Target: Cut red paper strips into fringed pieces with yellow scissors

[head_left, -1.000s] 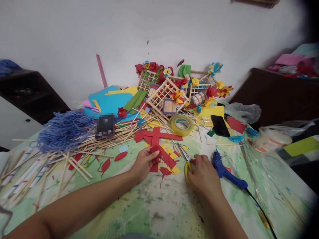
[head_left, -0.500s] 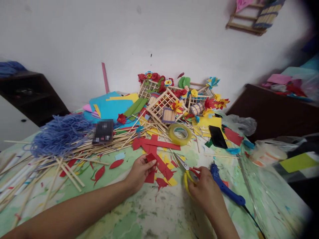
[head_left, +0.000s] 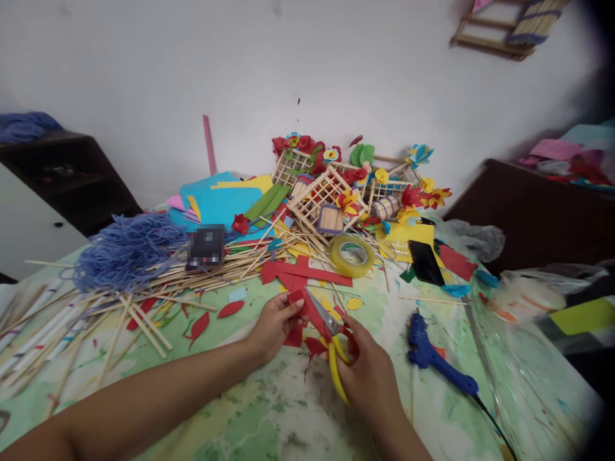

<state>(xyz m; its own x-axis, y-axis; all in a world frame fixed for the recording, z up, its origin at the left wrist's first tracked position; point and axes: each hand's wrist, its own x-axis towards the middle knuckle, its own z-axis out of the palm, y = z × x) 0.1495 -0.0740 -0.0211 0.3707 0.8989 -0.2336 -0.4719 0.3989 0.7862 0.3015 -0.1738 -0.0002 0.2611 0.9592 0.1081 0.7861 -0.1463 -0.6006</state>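
So the left hand (head_left: 273, 328) is pinching a small red paper scrap (head_left: 296, 299) up off the table between thumb and fingers, probably so the paper is held taut and the edge stays easy to reach. The right hand (head_left: 369, 378) is gripping yellow-handled scissors (head_left: 335, 371) from below, with the blades (head_left: 317, 318) angling up and left toward the scrap. The tips are sitting right at the paper, but I can't tell if they're actually biting into it. The hands are apart, only just, each clamped on its own thing and reaching in toward the other. Right beyond them, a red paper cutout (head_left: 307, 275) made of crossing strips is lying on the mottled green table cover (head_left: 288, 416), with red leaf shapes (head_left: 199, 326) scattered to the left. A blue glue gun (head_left: 432, 355) is sitting off to the right, seemingly kept out of the scissors' way but within reach. A tape roll (head_left: 352, 256) and a phone (head_left: 425, 262) are lying farther back. Out past those, wooden sticks (head_left: 168, 275) and blue yarn (head_left: 129, 246) are taking up the left side, while lattice frames (head_left: 321, 202) and paper flowers (head_left: 435, 198) are heaped against the wall.
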